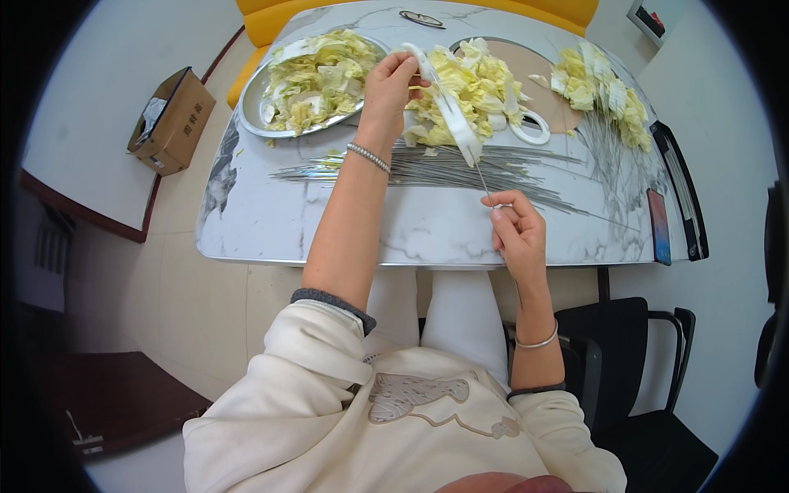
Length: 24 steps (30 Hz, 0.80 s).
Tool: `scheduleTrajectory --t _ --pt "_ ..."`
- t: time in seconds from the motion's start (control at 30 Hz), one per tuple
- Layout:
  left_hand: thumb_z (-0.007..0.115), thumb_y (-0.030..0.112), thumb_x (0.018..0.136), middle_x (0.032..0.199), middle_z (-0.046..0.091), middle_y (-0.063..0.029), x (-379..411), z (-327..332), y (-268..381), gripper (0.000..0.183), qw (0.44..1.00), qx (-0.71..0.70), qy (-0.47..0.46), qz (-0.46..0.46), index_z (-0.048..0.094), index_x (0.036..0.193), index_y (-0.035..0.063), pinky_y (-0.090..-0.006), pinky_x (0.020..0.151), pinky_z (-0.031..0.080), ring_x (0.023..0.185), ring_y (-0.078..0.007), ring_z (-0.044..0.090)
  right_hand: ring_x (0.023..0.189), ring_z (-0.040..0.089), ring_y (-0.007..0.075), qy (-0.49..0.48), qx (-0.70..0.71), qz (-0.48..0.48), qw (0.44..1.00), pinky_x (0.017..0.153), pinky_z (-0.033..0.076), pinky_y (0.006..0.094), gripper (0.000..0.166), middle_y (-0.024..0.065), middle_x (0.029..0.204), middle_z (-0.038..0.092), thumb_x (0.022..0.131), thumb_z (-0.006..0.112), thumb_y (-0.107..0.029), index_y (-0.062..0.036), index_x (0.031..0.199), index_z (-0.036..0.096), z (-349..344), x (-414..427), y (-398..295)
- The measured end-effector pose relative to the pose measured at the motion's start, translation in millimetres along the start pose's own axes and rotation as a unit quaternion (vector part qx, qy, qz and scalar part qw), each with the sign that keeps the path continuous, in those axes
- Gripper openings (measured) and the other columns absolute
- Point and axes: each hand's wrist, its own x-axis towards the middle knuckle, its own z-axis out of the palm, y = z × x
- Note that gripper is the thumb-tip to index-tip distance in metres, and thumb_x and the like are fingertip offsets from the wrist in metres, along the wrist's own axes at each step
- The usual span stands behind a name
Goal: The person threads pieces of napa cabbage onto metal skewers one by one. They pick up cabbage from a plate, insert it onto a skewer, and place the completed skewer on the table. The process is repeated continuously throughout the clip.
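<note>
My right hand (518,231) pinches the lower end of a thin metal skewer (482,179) just above the table's near edge. White pieces of cabbage leaf (459,123) are threaded along it. At the upper end, my left hand (394,80) grips the topmost white leaf piece (419,58) between thumb and fingers; the skewer's tip is hard to make out there. Beneath lies a loose bundle of bare metal skewers (431,166). Behind the held skewer is a heap of yellow-white cabbage leaves (487,77). Several loaded skewers of cabbage (601,86) lie at the right.
An oval metal tray (249,114) of cut cabbage stands at the left of the marble-patterned table (265,228). A round tan board (564,117) and a white ring (531,127) sit beyond the bundle. Eyeglasses (421,20), a phone (659,225) and a black-edged object (681,191) lie near the edges.
</note>
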Motion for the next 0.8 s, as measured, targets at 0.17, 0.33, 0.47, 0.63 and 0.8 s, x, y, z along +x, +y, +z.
scheduleTrajectory --t 0.17,0.33,0.47,0.63,0.8 --pt "0.054 0.014 0.092 0.085 0.062 -0.0041 2.5 -4.5 1.5 0.016 0.999 -0.043 0.006 -0.007 0.057 0.103 0.0022 -0.0228 0.059 0.047 0.071 -0.0118 0.059 0.047 0.035 0.0007 -0.009 -0.007 0.003 1.0 0.043 0.026 0.0181 0.012 -0.0063 0.053 0.041 0.088 0.049 -0.003 -0.0014 0.096 0.058 0.1 -0.5 -0.9" --pt "0.053 0.013 0.092 0.084 0.062 -0.0045 1.0 -3.2 1.7 0.015 0.999 -0.036 -0.006 -0.011 0.058 0.101 0.0022 -0.0225 0.059 0.048 0.071 -0.0115 0.059 0.047 0.035 0.0005 -0.013 -0.003 0.001 1.0 0.043 0.026 0.0178 0.012 -0.0065 0.052 0.041 0.089 0.049 -0.004 -0.0016 0.096 0.058 -0.4 -1.0 0.3" --pt "0.055 0.014 0.091 0.083 0.062 -0.0037 0.2 -1.7 1.7 0.014 0.999 -0.04 -0.011 -0.016 0.059 0.097 0.0023 -0.022 0.059 0.047 0.07 -0.0108 0.06 0.047 0.035 0.0005 -0.012 -0.001 0.003 1.0 0.043 0.026 0.0177 0.012 -0.0066 0.052 0.041 0.089 0.049 -0.004 -0.0018 0.096 0.058 -0.4 -0.9 1.4" --pt "0.059 0.016 0.09 0.084 0.063 -0.003 -3.2 -0.2 1.1 0.018 0.999 -0.03 -0.031 -0.027 0.062 0.097 0.0002 -0.021 0.063 0.048 0.071 -0.0097 0.058 0.047 0.035 0.0007 -0.008 0.0 0.003 1.0 0.044 0.026 0.0179 0.012 -0.0065 0.052 0.041 0.089 0.049 -0.004 -0.0018 0.096 0.057 -0.2 -0.9 1.0" --pt "0.063 0.017 0.088 0.081 0.062 -0.0021 -2.8 -1.8 -1.1 0.02 0.999 -0.008 -0.043 -0.005 0.065 0.097 -0.0008 -0.0207 0.066 0.048 0.07 -0.0094 0.058 0.047 0.036 0.0008 -0.008 0.015 -0.002 1.0 0.044 0.027 0.0181 0.012 -0.0065 0.052 0.041 0.089 0.048 -0.004 -0.0017 0.097 0.057 -0.6 -0.9 2.6"
